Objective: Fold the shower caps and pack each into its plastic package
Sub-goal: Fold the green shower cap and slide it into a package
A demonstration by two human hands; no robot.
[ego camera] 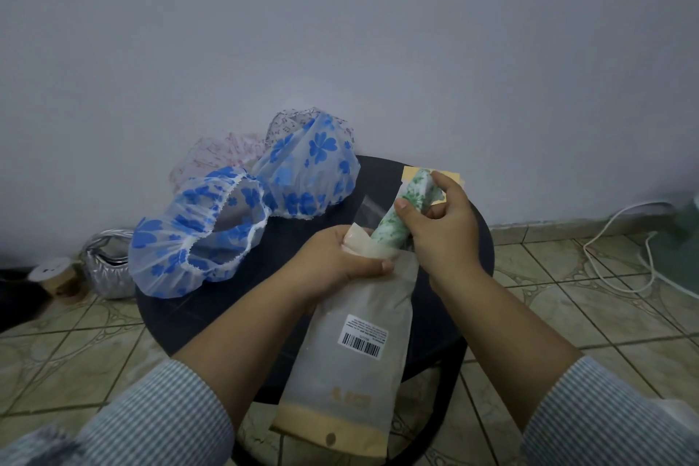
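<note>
- The rolled green-print shower cap (397, 217) sat just right of the frame's centre, its lower end tucked into the mouth of the plastic package (355, 348) and its upper end sticking out toward the upper right.
- My right hand (440, 223) was curled around the roll, thumb on its near side and fingers wrapped over the top.
- My left hand (340, 257) pinched the package's open mouth, thumb lying across the front, holding the opening apart.
- The package was frosted and translucent, running from the centre down to the lower middle of the frame, with a tan band and a hang hole at its bottom edge.
- A white barcode sticker (363, 340) was stuck on its front; the small print on it was too fine for me to read, and a faint tan logo lower down was likewise illegible.
- Another package with a tan header (454, 176) showed just behind my right hand.
- Two unfolded blue-flowered shower caps (196, 235) lay left of centre on the table, touching each other, with a pink-patterned cap (215, 153) and a dark-patterned one behind them.
- All this rested on a round dark table (476, 238).
- Beneath was a patterned tile floor (567, 295), against a plain pale wall (340, 30).
- A silver bag (104, 265) sat at the left by the wall, and a white cable (612, 242) trailed at the right.
</note>
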